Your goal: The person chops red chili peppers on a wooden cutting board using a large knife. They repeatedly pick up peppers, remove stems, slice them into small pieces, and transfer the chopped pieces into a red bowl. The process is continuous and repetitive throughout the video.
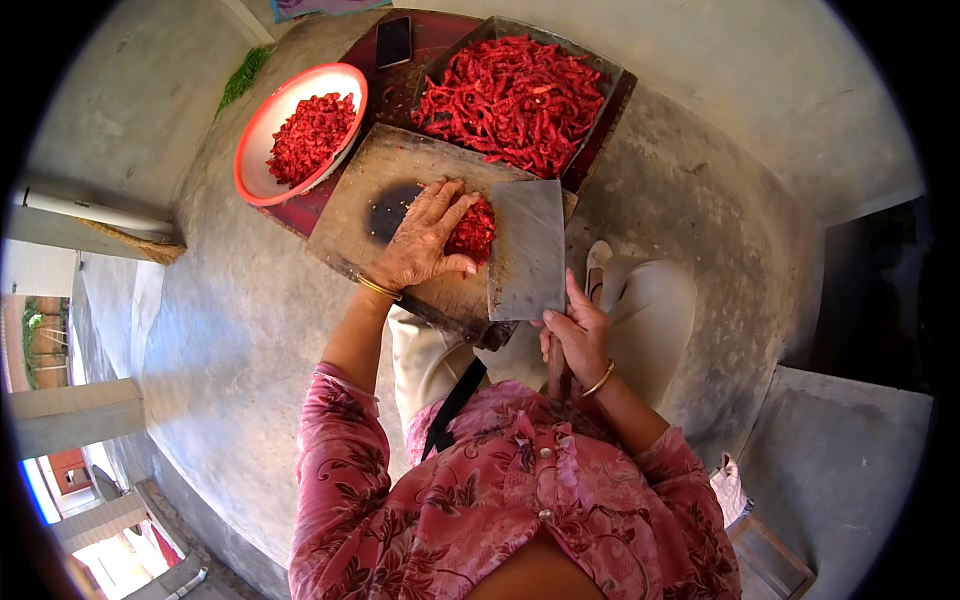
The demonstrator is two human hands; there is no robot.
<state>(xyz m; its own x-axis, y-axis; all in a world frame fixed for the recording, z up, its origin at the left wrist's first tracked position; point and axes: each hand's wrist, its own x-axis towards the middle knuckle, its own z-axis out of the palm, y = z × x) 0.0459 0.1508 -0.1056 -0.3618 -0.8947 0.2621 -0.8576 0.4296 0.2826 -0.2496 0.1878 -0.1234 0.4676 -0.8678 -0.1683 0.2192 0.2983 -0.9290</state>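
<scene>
My right hand (579, 330) grips a cleaver by its wooden handle; the broad steel blade (527, 251) lies flat over the right side of a wooden cutting board (352, 202). My left hand (427, 240) rests spread on the board, its fingers against a small heap of chopped red chillies (474, 231) between it and the blade. A dark round patch marks the board left of that hand. Beyond the board, a metal tray (611, 71) holds many whole red chillies (517, 97). To the left, a white basin with a red rim (247, 142) contains cut chillies (311, 139).
A dark red low table (435, 28) carries the board, tray and basin, with a phone (394, 42) at its far edge. Green stalks (244, 79) lie by the wall. A straw broom (161, 250) is at the left. My knees are beside and under the board's near edge.
</scene>
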